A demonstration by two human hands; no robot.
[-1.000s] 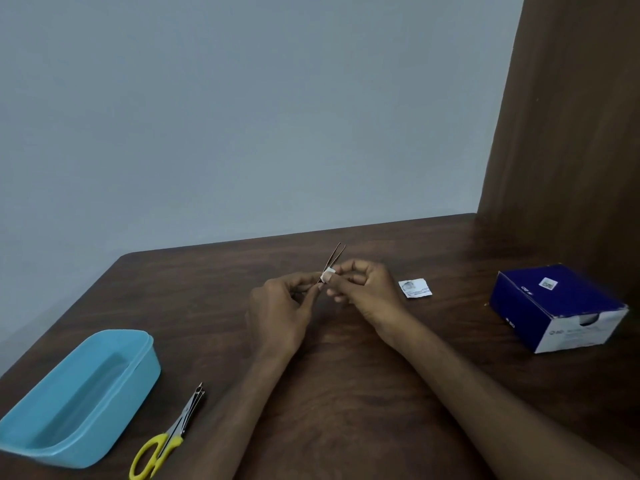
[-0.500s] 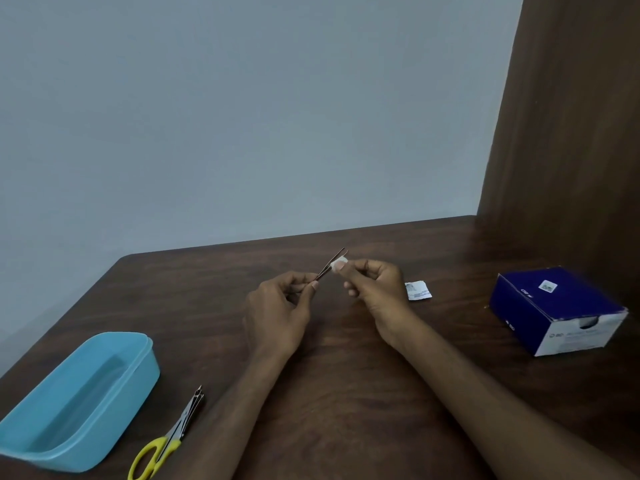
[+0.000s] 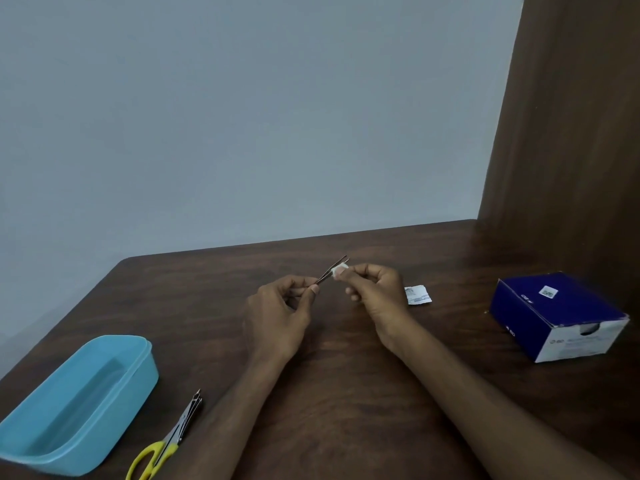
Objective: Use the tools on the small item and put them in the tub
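Since a second ago, your right hand (image 3: 375, 292) has slid the small white pad (image 3: 338, 270) up along the tweezers (image 3: 330, 271), from near their middle to close by the tips, and both hands have drawn a little apart. Your left hand (image 3: 277, 313) pinches the lower end of the tweezers between thumb and forefinger, fingers curled, so the tool slants up and to the right above the bench (image 3: 346, 393). Your right fingers (image 3: 356, 271) are curled too, pinching the white pad against the tweezer arms. Just right of that hand lies a torn white sachet (image 3: 417, 295) flat on the bench. Farther right stands a dark blue box (image 3: 557, 315). At the near left sit a light blue tub (image 3: 83, 403) and yellow-handled scissors (image 3: 166, 441) just beside it.
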